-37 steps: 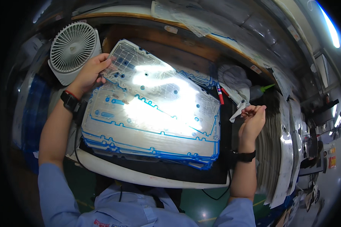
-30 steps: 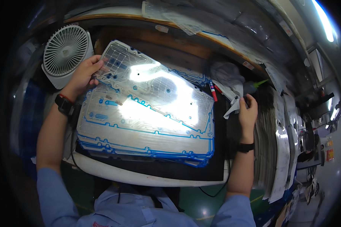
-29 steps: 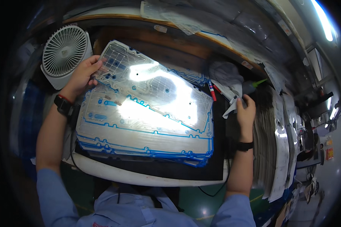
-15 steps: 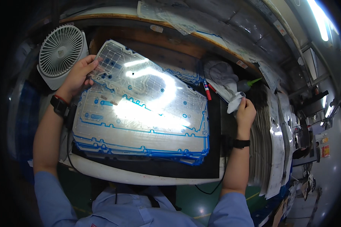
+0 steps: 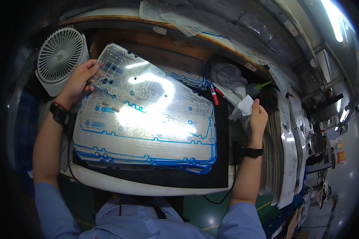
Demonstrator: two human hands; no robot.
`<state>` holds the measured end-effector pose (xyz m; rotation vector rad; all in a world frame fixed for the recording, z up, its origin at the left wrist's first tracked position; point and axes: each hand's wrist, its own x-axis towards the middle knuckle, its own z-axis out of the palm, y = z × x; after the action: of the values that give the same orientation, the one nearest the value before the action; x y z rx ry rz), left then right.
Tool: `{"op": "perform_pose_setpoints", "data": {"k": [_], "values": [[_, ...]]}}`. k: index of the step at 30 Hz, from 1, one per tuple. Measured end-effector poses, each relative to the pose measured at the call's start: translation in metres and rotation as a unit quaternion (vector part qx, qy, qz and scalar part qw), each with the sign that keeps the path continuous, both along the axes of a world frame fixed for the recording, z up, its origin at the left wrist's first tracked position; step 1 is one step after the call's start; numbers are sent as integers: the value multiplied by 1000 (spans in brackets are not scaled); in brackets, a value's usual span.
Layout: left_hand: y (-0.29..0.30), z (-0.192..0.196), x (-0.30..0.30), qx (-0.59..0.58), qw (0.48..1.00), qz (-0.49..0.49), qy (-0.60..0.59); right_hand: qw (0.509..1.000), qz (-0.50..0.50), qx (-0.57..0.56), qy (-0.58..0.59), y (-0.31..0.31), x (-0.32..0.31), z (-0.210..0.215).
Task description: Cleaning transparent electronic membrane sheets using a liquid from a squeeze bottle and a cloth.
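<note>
My left hand [image 5: 79, 80] pinches the upper left corner of a clear printed plastic sheet [image 5: 115, 73], thumb on top. This sheet lies tilted over a stack of similar clear films [image 5: 119, 148] with blue printed lines and edges. Strong glare hides part of its middle. Right of the stack, my right hand [image 5: 258, 119] is closed on a small white wipe [image 5: 241, 108], thumb pointing up. The wipe hangs off to the hand's left, apart from the sheets; whether it is cloth or paper is unclear.
A white fan [image 5: 62, 55] stands at the far left. Behind the stack are more blue-edged films [image 5: 187, 75], a red marker [image 5: 214, 95], a grey cloth [image 5: 227, 75] and a green-tipped bottle [image 5: 256, 87]. Tall piles of sheets [image 5: 285, 155] stand on the right. A black mat [image 5: 203, 181] lies underneath.
The white wipe has spread out wider in my right hand. My left hand keeps its hold on the sheet's corner. The whole view has shifted slightly.
</note>
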<state>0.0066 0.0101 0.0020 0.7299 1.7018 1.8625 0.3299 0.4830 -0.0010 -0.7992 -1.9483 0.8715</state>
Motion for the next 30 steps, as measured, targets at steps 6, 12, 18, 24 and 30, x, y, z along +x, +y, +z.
{"op": "perform_pose_setpoints", "data": {"k": [6,12,18,24,30], "values": [[0,1,3,-3,1000,11,-2,991,66,-112,-10,5,-3,-3],[3,2,3,1,1000,7,-5,968,70,30,-237,40,29,-7],[-2,-1,1,-5,1000,20,-7,893,110,12,-437,10,21,9],[2,0,1,1,1000,5,-10,974,128,-169,-79,24,21,7],[-2,-2,-1,1,1000,8,-14,908,173,-306,226,-11,-1,29]]}}
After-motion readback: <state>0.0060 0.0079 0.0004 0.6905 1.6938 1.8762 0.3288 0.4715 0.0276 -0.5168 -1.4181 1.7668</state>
